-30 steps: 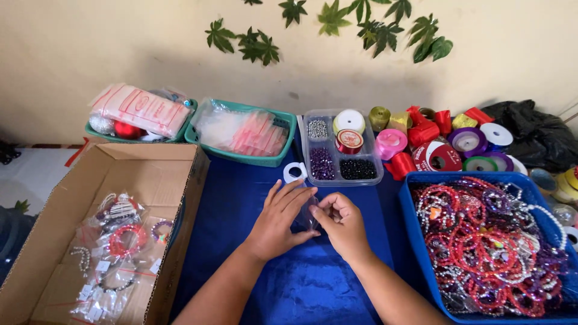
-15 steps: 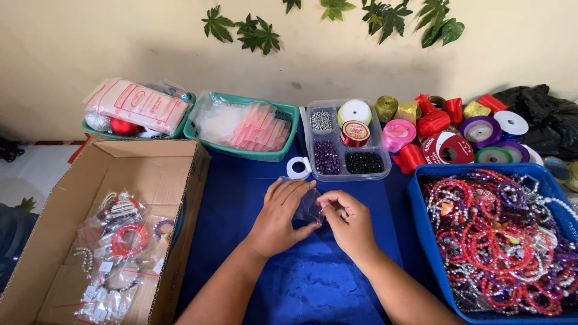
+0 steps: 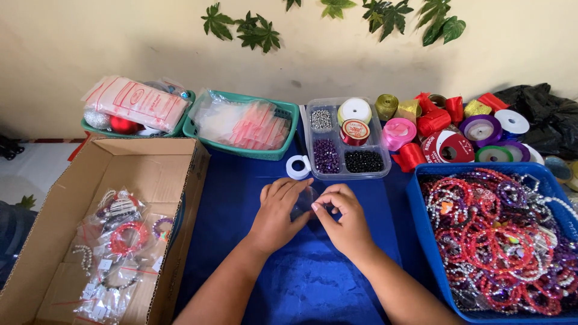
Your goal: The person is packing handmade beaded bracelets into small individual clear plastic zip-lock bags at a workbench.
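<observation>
— What was that clear thing at the frame's centre?
— A small transparent plastic bag [image 3: 305, 203], hard to make out, held upright between both hands above the blue table [image 3: 301, 283].

One head-worn view looks down and forward, close over the blue tabletop [image 3: 241, 198], facing the wall [image 3: 90, 42]

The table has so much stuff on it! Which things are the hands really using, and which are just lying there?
In use:
left hand
right hand
small clear plastic bag pinched between both hands' fingers

Just lying about:
blue tray of bead bracelets
clear bead organizer
ribbon spools
cardboard box of bagged bracelets
two green baskets
</observation>
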